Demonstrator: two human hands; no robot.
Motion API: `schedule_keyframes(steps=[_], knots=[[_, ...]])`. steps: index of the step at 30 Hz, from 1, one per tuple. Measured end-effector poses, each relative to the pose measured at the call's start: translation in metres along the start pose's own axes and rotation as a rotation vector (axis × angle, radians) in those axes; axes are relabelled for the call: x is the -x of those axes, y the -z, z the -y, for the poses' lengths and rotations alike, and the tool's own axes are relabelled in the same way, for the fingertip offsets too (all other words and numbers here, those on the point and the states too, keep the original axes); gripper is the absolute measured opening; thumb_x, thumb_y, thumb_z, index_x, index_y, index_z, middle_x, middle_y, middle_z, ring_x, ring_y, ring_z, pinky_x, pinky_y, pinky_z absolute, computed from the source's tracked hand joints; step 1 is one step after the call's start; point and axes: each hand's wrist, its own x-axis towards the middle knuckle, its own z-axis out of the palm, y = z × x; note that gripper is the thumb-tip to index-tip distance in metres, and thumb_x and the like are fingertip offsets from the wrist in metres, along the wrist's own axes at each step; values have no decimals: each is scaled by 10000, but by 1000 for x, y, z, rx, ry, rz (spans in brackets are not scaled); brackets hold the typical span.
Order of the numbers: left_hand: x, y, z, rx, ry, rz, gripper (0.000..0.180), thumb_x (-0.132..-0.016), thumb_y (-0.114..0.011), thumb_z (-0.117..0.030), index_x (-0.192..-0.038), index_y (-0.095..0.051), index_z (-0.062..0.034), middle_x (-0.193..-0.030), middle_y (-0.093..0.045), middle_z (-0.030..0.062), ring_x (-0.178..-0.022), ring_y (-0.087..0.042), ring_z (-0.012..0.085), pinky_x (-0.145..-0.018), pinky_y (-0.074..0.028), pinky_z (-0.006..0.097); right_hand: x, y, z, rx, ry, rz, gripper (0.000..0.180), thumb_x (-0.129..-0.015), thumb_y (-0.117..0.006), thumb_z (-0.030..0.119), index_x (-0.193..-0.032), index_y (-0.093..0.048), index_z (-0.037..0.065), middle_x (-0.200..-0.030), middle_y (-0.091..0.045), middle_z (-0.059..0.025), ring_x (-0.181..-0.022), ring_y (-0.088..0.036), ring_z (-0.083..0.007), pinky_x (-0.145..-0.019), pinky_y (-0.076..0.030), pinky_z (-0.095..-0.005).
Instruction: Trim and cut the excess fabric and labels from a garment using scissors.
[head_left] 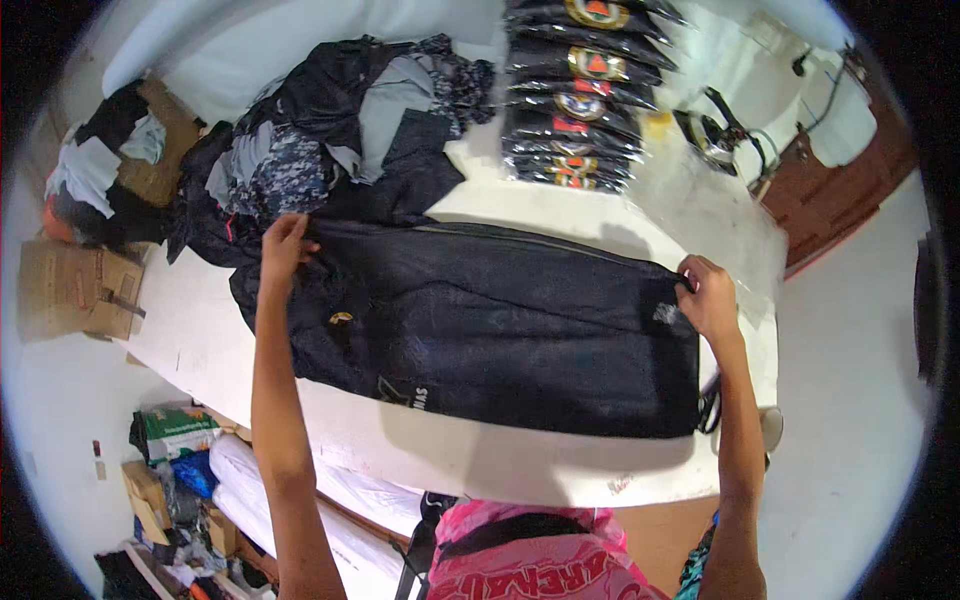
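Note:
A long black garment (pixel 500 340) lies stretched across the white table in front of me. It has a small round emblem and pale lettering toward its left part, and a small white print near its right end. At its upper right corner, my right hand (pixel 710 300) pinches the edge of the cloth. My left hand (pixel 285 250) is at the upper left of the garment, with bent fingers on the cloth beside a heap of clothes (pixel 330 130). Part of its grip is hard to make out.
Black items in clear plastic bags (pixel 575 95) are stacked at the far side of the white table (pixel 560 470). A clothes iron (pixel 712 140) stands right of them. Cardboard boxes (pixel 75 290) are at the left; white rolls (pixel 250 480) lie below the table's front edge.

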Motion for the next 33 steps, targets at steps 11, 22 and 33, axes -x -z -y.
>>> schedule_keyframes(steps=[11,22,33], knots=[[144,-20,13,-678,-618,-164,329,-744,-767,-138,-1029,-636,-39,-1043,-635,144,-979,-601,302,-844,-475,383,134,-5,18,83,8,143,312,-614,-669,22,-914,-603,77,-940,-557,-103,-934,-566,-287,-821,-458,-411],[179,-137,-24,-873,-851,356,379,-737,-706,-71,-1102,-623,-129,-1163,-555,76,-1199,-459,261,-1097,-266,475,170,0,2,120,56,-55,174,-652,-608,-11,-803,-614,76,-837,-570,-88,-840,-583,-279,-737,-472,-400],[198,-135,-14,-911,-977,393,132,-758,-588,22,-855,-550,-59,-1101,-597,86,-1177,-507,259,-1113,-242,501,105,-86,53,-248,81,-227,237,-710,-735,153,-919,-682,55,-907,-595,-96,-874,-575,-285,-798,-437,-389]])
